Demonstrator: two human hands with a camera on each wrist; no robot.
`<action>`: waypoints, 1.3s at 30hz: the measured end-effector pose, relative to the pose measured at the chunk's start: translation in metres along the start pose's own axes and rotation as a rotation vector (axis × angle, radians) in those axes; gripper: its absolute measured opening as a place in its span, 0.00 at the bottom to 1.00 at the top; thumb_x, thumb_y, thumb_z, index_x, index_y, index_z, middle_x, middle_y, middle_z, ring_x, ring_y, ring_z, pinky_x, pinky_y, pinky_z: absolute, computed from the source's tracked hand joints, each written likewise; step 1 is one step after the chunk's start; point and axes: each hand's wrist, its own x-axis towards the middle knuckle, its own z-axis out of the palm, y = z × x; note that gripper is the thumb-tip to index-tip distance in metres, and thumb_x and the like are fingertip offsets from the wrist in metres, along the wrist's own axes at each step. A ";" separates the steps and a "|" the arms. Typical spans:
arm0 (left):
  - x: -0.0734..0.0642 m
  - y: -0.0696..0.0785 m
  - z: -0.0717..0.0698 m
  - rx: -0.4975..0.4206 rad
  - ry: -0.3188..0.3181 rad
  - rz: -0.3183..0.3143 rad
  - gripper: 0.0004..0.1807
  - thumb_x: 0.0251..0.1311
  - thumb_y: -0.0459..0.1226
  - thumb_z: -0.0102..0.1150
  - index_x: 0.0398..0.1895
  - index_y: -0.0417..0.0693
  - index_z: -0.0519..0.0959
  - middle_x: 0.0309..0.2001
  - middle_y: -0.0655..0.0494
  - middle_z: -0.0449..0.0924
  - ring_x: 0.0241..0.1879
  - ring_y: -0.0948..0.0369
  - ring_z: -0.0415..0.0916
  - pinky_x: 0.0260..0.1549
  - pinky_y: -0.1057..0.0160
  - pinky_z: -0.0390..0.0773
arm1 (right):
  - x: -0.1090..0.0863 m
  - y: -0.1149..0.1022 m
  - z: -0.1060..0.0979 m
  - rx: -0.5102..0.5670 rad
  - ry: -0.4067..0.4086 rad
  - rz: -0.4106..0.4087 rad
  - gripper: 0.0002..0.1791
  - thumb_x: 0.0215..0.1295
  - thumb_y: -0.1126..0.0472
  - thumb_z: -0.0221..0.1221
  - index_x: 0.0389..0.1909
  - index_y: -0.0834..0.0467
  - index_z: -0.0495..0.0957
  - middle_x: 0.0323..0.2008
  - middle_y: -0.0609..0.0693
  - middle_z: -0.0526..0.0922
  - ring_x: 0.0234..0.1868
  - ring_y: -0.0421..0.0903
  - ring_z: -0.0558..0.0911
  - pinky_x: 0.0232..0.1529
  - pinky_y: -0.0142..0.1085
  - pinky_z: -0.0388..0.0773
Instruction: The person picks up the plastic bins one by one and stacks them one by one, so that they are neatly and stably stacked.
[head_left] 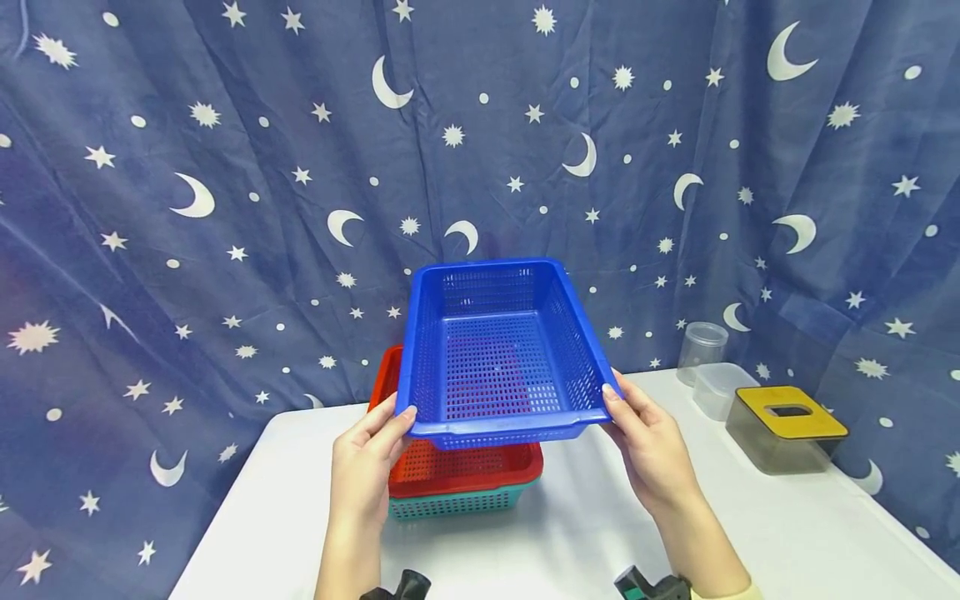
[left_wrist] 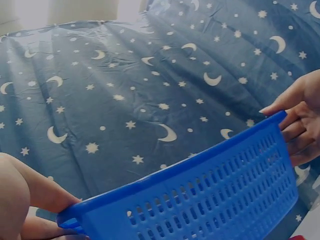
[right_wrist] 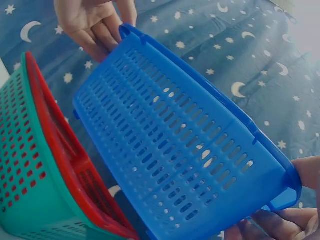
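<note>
A blue plastic basket (head_left: 495, 358) with slotted walls is held in the air, its inside tilted toward the head camera. At its near left corner my left hand (head_left: 367, 458) pinches the rim, thumb on top and fingers underneath. My right hand (head_left: 648, 446) grips the near right corner the same way. Behind and below the blue basket, a red basket (head_left: 480, 471) sits nested in a teal basket (head_left: 453, 504) on the table. Both wrist views show the blue basket's slotted side (right_wrist: 165, 140) between the two hands, and nothing inside it shows in the head view.
On the right of the white table (head_left: 592, 508) stand a clear round jar (head_left: 702, 350), a translucent box (head_left: 720, 390) and a smoky box with a yellow lid (head_left: 791, 425). A dark blue curtain (head_left: 300, 208) with moons and stars hangs behind the table.
</note>
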 end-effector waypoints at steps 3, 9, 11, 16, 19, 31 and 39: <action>0.001 0.002 -0.004 -0.002 -0.013 0.001 0.23 0.67 0.31 0.65 0.62 0.29 0.78 0.61 0.36 0.78 0.55 0.51 0.82 0.54 0.65 0.80 | -0.002 0.002 0.002 0.033 -0.017 -0.002 0.30 0.79 0.62 0.54 0.74 0.74 0.60 0.63 0.59 0.78 0.59 0.48 0.81 0.62 0.34 0.75; 0.002 0.004 -0.010 -0.020 -0.025 0.004 0.23 0.67 0.30 0.64 0.63 0.26 0.75 0.62 0.33 0.76 0.53 0.51 0.83 0.53 0.64 0.80 | -0.004 0.002 0.004 0.115 -0.085 -0.011 0.30 0.80 0.65 0.50 0.75 0.75 0.55 0.66 0.59 0.75 0.63 0.51 0.79 0.64 0.35 0.73; 0.002 0.005 -0.012 -0.021 -0.023 0.003 0.23 0.67 0.29 0.64 0.63 0.26 0.75 0.61 0.33 0.77 0.53 0.52 0.84 0.53 0.63 0.80 | -0.003 0.003 0.006 0.130 -0.095 -0.023 0.30 0.80 0.67 0.50 0.75 0.75 0.55 0.67 0.60 0.74 0.63 0.51 0.79 0.65 0.35 0.73; 0.004 0.007 -0.016 -0.021 -0.018 0.001 0.23 0.67 0.28 0.63 0.63 0.25 0.75 0.60 0.32 0.77 0.53 0.52 0.84 0.53 0.63 0.81 | -0.003 0.006 0.011 0.110 -0.096 -0.029 0.30 0.79 0.66 0.51 0.74 0.75 0.56 0.68 0.64 0.72 0.64 0.52 0.78 0.65 0.36 0.73; 0.004 0.008 -0.020 0.000 -0.011 0.000 0.23 0.66 0.27 0.63 0.63 0.25 0.75 0.61 0.31 0.77 0.52 0.54 0.84 0.52 0.63 0.81 | -0.003 0.009 0.013 0.095 -0.104 -0.016 0.31 0.79 0.65 0.52 0.75 0.74 0.56 0.70 0.67 0.68 0.67 0.54 0.75 0.65 0.37 0.72; 0.002 0.010 -0.028 0.102 -0.011 0.006 0.23 0.69 0.27 0.60 0.63 0.22 0.73 0.60 0.29 0.76 0.50 0.55 0.85 0.50 0.67 0.81 | -0.004 0.022 0.019 0.094 -0.144 -0.014 0.32 0.79 0.65 0.53 0.76 0.73 0.55 0.73 0.71 0.61 0.68 0.52 0.75 0.66 0.38 0.71; 0.004 0.012 -0.036 0.160 0.024 -0.008 0.23 0.71 0.29 0.58 0.64 0.23 0.72 0.62 0.29 0.75 0.49 0.57 0.85 0.49 0.71 0.80 | -0.005 0.029 0.027 0.089 -0.170 -0.011 0.32 0.79 0.64 0.54 0.76 0.72 0.56 0.73 0.69 0.63 0.70 0.56 0.73 0.66 0.39 0.70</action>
